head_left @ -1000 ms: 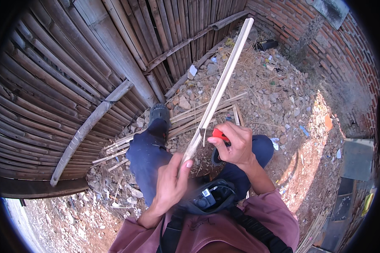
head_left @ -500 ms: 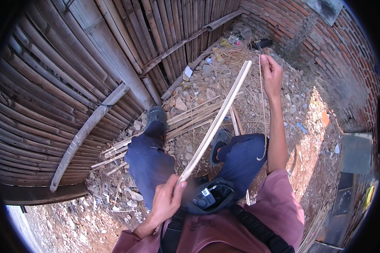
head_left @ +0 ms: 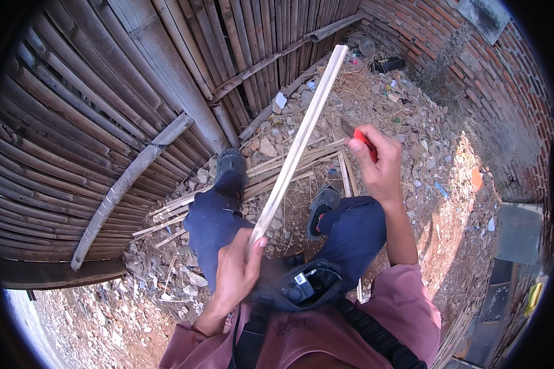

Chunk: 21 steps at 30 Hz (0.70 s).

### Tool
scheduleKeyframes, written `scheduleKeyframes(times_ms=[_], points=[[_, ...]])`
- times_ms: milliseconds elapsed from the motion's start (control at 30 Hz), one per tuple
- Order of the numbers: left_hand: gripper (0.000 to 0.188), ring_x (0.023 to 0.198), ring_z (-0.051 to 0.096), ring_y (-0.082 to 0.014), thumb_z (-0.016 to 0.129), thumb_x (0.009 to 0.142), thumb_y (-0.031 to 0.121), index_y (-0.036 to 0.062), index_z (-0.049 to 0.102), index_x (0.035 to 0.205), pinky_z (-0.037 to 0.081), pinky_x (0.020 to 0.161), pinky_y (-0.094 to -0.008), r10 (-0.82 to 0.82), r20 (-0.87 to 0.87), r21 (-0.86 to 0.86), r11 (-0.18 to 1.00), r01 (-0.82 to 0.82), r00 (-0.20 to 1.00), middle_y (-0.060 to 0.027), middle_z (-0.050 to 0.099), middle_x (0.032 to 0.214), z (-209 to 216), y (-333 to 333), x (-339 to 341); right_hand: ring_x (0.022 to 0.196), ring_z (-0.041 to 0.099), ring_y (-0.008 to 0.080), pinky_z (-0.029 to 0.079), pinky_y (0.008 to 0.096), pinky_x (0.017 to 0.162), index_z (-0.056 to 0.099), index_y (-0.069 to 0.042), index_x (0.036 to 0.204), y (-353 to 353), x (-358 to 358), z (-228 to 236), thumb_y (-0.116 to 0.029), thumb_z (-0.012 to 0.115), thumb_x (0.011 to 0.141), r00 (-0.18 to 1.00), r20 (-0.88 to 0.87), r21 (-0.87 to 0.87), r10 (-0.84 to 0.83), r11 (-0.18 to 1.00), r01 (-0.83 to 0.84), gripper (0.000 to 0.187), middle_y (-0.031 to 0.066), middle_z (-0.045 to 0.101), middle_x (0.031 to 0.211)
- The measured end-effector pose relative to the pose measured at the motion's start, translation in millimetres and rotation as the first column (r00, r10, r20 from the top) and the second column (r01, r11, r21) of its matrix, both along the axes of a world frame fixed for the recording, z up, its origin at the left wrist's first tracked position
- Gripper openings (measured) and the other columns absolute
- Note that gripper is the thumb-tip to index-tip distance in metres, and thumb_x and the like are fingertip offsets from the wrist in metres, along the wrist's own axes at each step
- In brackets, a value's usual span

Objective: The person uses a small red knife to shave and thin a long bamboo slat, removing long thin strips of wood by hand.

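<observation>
My left hand is closed around the lower end of a long, pale bamboo strip. The strip slants up and to the right, with a dark line running along its length. In my right hand is a knife with a red handle and a short dark blade. Its blade points up and left and is apart from the strip. Several cut bamboo strips lie on the ground between and beyond my feet.
A bamboo-slat wall with a pole rail stands on the left. To the right rises a brick wall. Rubble and litter cover the ground. An open pouch hangs at my waist.
The thin strand my right hand held up is no longer in it. That hand has come down and left, and the knife now shows. The strip has swung left and further up.
</observation>
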<state>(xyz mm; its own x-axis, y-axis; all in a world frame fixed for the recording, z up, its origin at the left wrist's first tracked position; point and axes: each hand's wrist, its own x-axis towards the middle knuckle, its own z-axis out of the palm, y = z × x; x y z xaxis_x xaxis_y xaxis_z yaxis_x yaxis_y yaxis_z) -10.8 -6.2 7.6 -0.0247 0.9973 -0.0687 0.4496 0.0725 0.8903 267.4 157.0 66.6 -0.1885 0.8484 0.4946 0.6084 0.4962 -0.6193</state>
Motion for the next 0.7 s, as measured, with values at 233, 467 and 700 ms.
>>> scheduleKeyframes(times_ms=[233,467,700], points=[[0.021,0.056,0.059,-0.0239,0.063,0.109,0.02,-0.0005,0.066,0.111,0.046,0.057,-0.0387,-0.046,0.116,0.066,0.997,0.039,0.992,-0.0135,0.06,0.066,9,13,15,0.059,0.067,0.0251,0.049,0.0355,0.051,0.07,-0.006,0.091,-65,-52,-50,-0.034,0.083,0.091,0.937,-0.023,0.091,0.347,0.934,-0.344,0.031,0.0061,0.065,0.074],[0.021,0.056,0.06,-0.0265,0.056,0.111,0.019,0.0004,0.064,0.114,0.044,0.057,-0.0394,-0.146,0.18,0.078,0.988,0.134,0.973,-0.0145,0.058,0.066,12,14,15,0.058,0.066,0.0253,0.05,0.0361,0.052,0.07,-0.005,0.091,-70,-54,-52,-0.034,0.082,0.091,0.92,0.001,0.082,0.392,0.917,-0.39,0.032,0.0058,0.064,0.073],[0.019,0.065,0.064,-0.0458,0.053,0.112,0.02,0.0014,0.059,0.111,0.045,0.058,-0.0478,-0.093,0.084,0.098,0.992,0.085,0.992,-0.022,0.06,0.07,16,11,23,0.057,0.065,0.0254,0.049,0.036,0.051,0.07,-0.005,0.09,-70,-52,-49,-0.034,0.082,0.091,0.928,0.045,0.089,0.369,0.924,-0.371,0.031,0.0058,0.064,0.072]])
